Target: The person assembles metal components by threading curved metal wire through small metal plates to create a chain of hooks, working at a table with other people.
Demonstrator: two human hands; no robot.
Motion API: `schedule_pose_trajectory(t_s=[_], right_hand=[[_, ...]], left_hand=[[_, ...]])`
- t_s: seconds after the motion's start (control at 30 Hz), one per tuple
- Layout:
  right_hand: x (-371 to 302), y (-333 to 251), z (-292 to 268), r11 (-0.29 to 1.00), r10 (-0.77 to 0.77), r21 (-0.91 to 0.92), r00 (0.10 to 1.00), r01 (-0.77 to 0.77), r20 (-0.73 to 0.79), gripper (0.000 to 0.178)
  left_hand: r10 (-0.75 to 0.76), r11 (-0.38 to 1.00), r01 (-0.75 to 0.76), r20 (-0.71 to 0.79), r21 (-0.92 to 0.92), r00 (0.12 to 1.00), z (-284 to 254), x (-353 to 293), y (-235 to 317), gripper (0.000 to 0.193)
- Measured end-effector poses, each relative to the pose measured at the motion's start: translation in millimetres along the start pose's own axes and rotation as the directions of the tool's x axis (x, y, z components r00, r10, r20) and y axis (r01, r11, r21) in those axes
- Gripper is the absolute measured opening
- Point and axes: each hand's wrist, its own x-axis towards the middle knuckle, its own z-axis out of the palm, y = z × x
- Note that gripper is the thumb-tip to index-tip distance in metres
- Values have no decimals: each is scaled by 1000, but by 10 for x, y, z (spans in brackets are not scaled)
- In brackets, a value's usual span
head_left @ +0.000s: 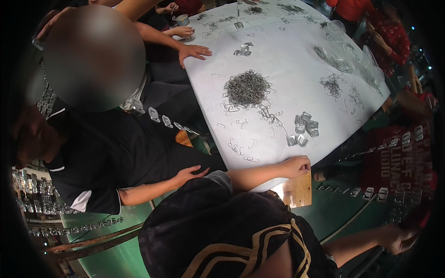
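My left hand (296, 167) rests at the near edge of the white-covered table (273, 153), its fingers curled in; whatever they hold, if anything, is hidden. Just beyond it lies a small group of silver rectangular metal pieces (302, 126). Farther left on the table is a dense heap of small bent wire hooks (247, 89), with loose hooks (271, 116) trailing from it toward the metal pieces. Out to the right, away from the table, my right hand (396, 238) is low in dim light. Its fingers are too dark to read.
Close on my left sits a person in black (116, 153), one hand (190, 175) near my left arm. Strings of metal pieces (368, 193) hang at right, others (69, 229) at left. A wooden stool (296, 191) stands below the table edge. Clear plastic bags (333, 58) lie far right.
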Motion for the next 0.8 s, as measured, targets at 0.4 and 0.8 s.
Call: schedule_pose_trajectory(t_s=[0.4, 0.8], right_hand=[[-755, -204, -248, 970, -240, 119, 911, 212, 335, 21], [-485, 35, -441, 992, 126, -46, 972, -120, 198, 21]], left_hand=[[-141, 986, 162, -339, 36, 930, -1067, -246, 190, 14], [-227, 962, 273, -634, -25, 740, -1787, -430, 45, 18]])
